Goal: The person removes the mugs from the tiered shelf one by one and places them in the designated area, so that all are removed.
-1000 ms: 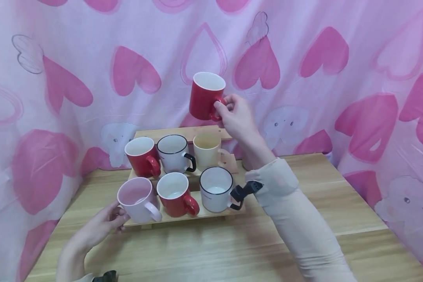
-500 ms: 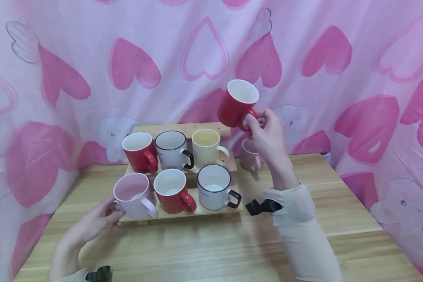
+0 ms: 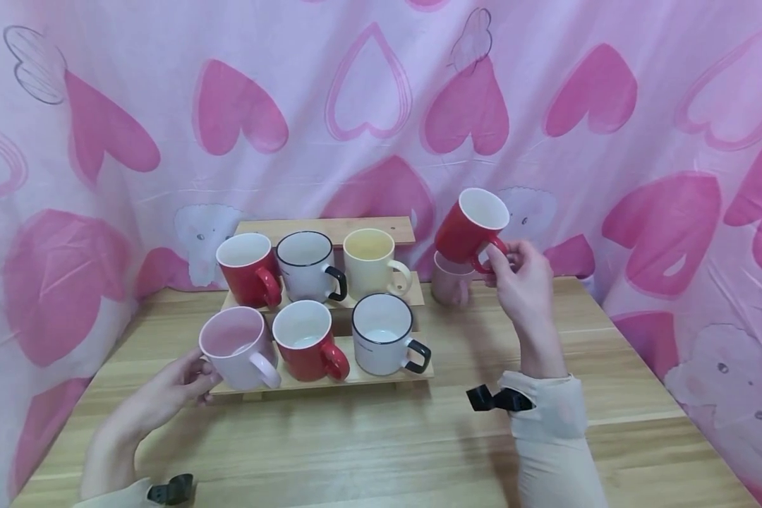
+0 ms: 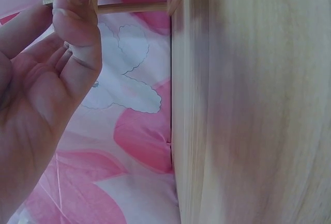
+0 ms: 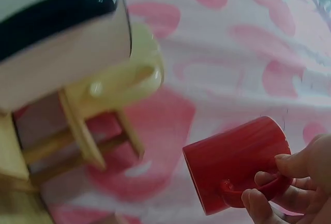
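The right hand (image 3: 523, 286) pinches, between thumb and curled fingers, the handle (image 5: 234, 198) of a glossy red cylindrical mug with a white inside (image 3: 460, 229), held in the air to the right of a stepped rack of pale wooden boards (image 3: 330, 226), about level with the rack's back; the mug is tilted, its mouth leaning to the right, away from the rack. The left hand (image 3: 171, 388) is at the rack's left front corner, its fingers bent round the end of the lowest board. Just beside those fingers, at the left of the rack's front step, stands a glossy pale pink mug (image 3: 233, 370); whether they touch it too, I cannot tell. Along that step to the right come a red mug with a white inside (image 3: 300, 360) and a white mug with black rim and handle (image 3: 376, 353). On the rack's next step, from left to right, are another red mug (image 3: 244, 276), another black-rimmed white mug (image 3: 303, 274) and a cream-yellow mug (image 3: 365, 271). Beyond the rack's right end, a second pink mug (image 3: 451, 287), partly hidden by the held one, stands on the wood-grain table (image 3: 330, 451). Behind the rack hangs a pink cloth printed with hearts (image 3: 305, 180).
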`<move>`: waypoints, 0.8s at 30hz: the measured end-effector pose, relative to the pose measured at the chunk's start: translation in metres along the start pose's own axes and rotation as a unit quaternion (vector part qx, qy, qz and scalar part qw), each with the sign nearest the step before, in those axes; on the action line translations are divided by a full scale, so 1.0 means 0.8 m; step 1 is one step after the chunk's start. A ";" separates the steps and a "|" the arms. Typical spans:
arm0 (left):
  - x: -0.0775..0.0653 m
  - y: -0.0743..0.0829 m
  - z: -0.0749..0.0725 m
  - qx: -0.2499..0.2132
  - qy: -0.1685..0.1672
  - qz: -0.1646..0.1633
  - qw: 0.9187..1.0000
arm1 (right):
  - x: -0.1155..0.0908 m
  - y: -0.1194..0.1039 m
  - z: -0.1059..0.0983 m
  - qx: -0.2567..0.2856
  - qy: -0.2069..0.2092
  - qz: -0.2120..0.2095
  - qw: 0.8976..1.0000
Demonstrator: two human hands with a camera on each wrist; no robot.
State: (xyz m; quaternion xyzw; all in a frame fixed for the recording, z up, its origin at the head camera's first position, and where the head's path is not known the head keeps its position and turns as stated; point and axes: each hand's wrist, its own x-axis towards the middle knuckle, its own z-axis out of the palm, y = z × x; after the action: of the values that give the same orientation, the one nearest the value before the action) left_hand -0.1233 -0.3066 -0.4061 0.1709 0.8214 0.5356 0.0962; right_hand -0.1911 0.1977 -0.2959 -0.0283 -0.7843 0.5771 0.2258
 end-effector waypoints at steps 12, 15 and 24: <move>-0.007 -0.002 -0.003 0.006 0.000 0.008 1.000 | 0.006 0.059 -0.023 -0.028 0.032 0.022 0.999; -0.007 -0.001 -0.003 0.007 0.001 0.002 1.000 | 0.009 0.066 -0.029 -0.035 0.044 0.024 0.998; -0.001 0.000 -0.001 0.000 -0.002 0.004 1.000 | 0.017 0.086 -0.047 -0.051 0.053 0.059 0.996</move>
State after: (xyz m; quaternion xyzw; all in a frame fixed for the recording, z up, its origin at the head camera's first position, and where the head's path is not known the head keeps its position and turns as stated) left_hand -0.1229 -0.3074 -0.4058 0.1750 0.8204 0.5359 0.0953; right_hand -0.2038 0.2588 -0.3461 -0.1164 -0.7965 0.5468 0.2306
